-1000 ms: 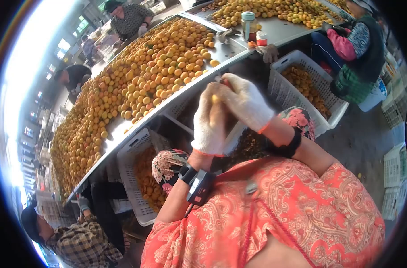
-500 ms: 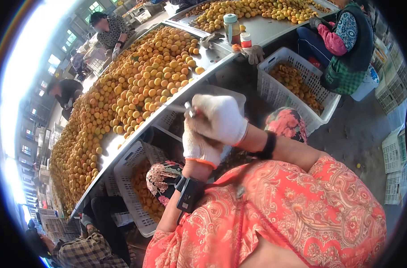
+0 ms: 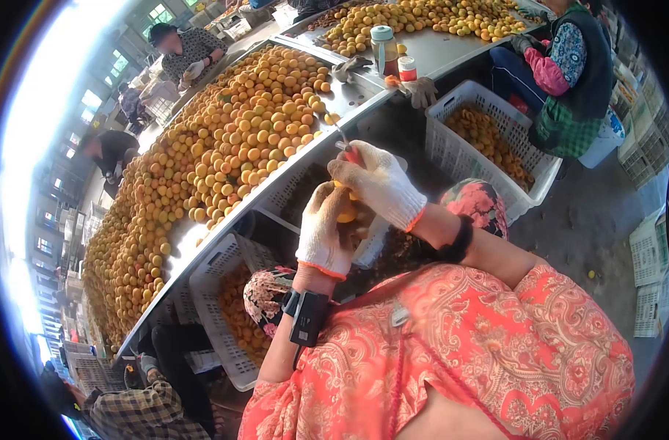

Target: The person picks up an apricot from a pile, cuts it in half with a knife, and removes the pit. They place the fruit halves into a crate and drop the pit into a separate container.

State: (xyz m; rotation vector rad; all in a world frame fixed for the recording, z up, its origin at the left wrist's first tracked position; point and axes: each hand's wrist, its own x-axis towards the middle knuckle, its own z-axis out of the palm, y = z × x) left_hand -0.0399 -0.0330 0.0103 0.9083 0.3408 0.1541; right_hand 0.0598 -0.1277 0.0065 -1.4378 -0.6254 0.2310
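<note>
My left hand [image 3: 323,226], in a white knit glove with an orange cuff, is closed around an apricot [image 3: 347,213], which is partly hidden by the fingers. Right beside it, my gloved right hand [image 3: 384,185] grips a small knife [image 3: 353,155] with a red handle. Its thin blade points up and away from me, toward the table. The fingers of the right hand also touch the fruit. Below both hands is a white crate, mostly covered by them.
A metal table [image 3: 179,246] ahead bears a large heap of apricots [image 3: 239,139]. Crates of split fruit stand at the left [image 3: 221,323] and right [image 3: 488,143]. A bottle [image 3: 384,51], a red-and-white jar [image 3: 407,70] and gloves [image 3: 421,91] lie near the edge. Several co-workers sit around.
My hands have shifted from being stacked together to side by side, the right moving to the right. The knife now points upward, and orange fruit shows between the hands.
</note>
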